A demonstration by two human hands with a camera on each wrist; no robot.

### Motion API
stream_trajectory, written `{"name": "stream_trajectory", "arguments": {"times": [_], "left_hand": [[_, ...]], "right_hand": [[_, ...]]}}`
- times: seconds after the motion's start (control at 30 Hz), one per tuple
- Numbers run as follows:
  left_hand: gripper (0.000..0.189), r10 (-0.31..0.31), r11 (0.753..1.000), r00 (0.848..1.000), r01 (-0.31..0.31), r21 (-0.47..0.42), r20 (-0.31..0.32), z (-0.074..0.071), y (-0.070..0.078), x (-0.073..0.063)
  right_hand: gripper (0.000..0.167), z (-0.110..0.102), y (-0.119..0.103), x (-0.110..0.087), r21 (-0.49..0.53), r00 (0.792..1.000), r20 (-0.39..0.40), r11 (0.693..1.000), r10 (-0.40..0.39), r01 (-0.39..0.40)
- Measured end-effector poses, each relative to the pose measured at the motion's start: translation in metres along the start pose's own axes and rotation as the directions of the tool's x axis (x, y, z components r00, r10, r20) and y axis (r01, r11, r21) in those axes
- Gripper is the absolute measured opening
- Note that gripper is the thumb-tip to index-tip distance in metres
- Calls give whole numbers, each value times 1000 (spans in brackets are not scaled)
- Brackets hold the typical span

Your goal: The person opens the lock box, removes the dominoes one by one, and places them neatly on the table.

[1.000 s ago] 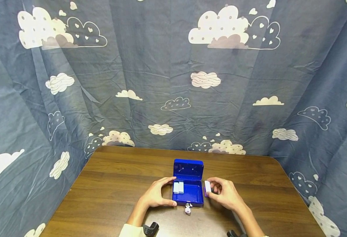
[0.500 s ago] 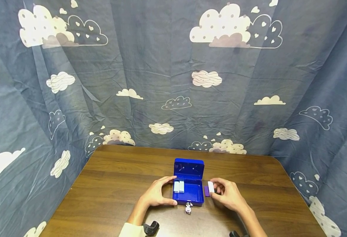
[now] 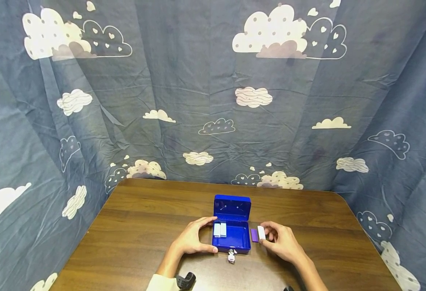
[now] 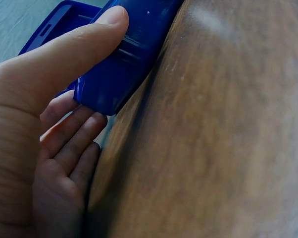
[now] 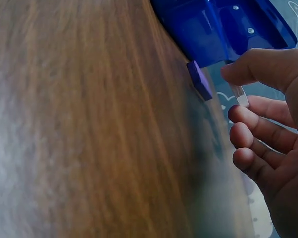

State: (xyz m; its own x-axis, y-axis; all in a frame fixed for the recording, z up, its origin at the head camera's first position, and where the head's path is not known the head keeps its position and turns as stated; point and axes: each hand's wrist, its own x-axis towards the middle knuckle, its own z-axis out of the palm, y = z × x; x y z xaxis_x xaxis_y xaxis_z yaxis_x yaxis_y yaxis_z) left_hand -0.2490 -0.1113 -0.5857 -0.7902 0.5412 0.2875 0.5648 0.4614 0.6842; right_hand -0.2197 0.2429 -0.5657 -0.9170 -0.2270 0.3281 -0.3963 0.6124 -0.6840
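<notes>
A blue cash box [image 3: 232, 241] stands on the table with its lid raised. My left hand [image 3: 190, 239] grips its left side, thumb at the front corner and fingers by the rear one; the left wrist view shows the thumb [image 4: 97, 37] on the box wall. Two pale blue blocks [image 3: 220, 230] lie side by side in the left of the box. Keys [image 3: 231, 256] hang at the lock in front. To the right of the box, my right hand [image 3: 282, 241] pinches a small white block [image 3: 261, 232] between thumb and fingers. A purple block [image 3: 254, 235] lies between box and right hand.
The wooden table [image 3: 155, 202] reaches out on both sides of the box. A grey-blue curtain [image 3: 184, 137] with cloud prints hangs behind the table's far edge and down both sides.
My right hand has moved a little to the right with the white block, away from the box. The purple block beside it now shows fully. My left hand stays on the box.
</notes>
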Motion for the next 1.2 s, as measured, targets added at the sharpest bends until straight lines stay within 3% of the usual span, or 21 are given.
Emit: {"name": "stream_trajectory", "arguments": {"times": [0.33, 0.5, 1.2], "left_hand": [[98, -4, 1000, 1000, 4, -15, 5, 3, 0, -4], [98, -9, 1000, 1000, 9, -15, 11, 3, 0, -5], [99, -7, 1000, 1000, 7, 5, 2, 0, -1, 0]], "right_hand": [[41, -1, 10, -7, 20, 1000, -23, 1000, 3, -2], [40, 0, 11, -10, 20, 999, 2, 999, 33, -33], [35, 5, 11, -1, -111, 999, 11, 993, 45, -43]]}}
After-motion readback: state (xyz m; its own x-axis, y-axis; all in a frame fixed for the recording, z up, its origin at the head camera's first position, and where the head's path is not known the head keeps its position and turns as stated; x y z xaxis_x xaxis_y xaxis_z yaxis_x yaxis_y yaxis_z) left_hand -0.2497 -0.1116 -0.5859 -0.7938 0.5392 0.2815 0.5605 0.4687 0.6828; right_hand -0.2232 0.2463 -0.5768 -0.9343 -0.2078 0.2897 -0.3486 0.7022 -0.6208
